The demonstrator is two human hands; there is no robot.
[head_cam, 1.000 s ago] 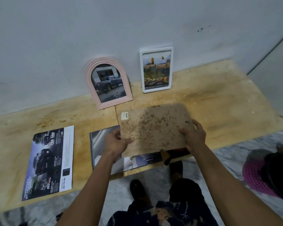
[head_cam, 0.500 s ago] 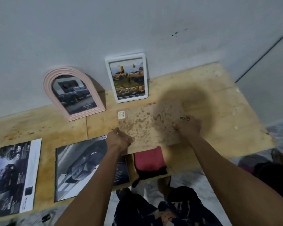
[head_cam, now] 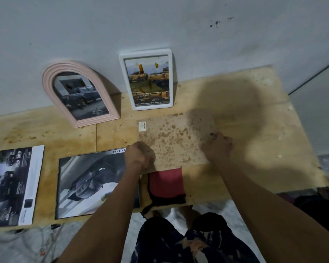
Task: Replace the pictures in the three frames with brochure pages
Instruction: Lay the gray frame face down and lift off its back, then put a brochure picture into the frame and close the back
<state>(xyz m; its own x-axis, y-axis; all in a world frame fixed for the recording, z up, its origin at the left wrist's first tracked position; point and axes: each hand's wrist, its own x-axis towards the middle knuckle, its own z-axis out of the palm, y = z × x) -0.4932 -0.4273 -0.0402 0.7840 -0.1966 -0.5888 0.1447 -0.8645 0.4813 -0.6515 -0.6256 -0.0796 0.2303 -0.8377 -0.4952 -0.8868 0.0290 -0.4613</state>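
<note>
A stained brown frame board (head_cam: pixel 176 138) lies flat on the wooden table (head_cam: pixel 254 149), back side up, with a small white label at its far left corner. My left hand (head_cam: pixel 140 156) grips its near left edge with curled fingers. My right hand (head_cam: pixel 217 147) holds its right edge beside a small metal clip. A pink arched frame (head_cam: pixel 78 93) and a white rectangular frame (head_cam: pixel 147 79) lean on the wall, each showing a truck picture. Two brochure pages lie to the left: one (head_cam: pixel 91 184) under my left forearm, another (head_cam: pixel 15 185) at the table's left end.
A red and black item (head_cam: pixel 166 184) pokes out from under the board's near edge, by the table's front edge. The grey wall (head_cam: pixel 160 25) stands right behind the frames. My legs and a marbled floor (head_cam: pixel 17 245) are below the table edge.
The board was held tilted above the table; both hands have lowered it flat onto the tabletop and further back. The red and black item has come into view beneath it.
</note>
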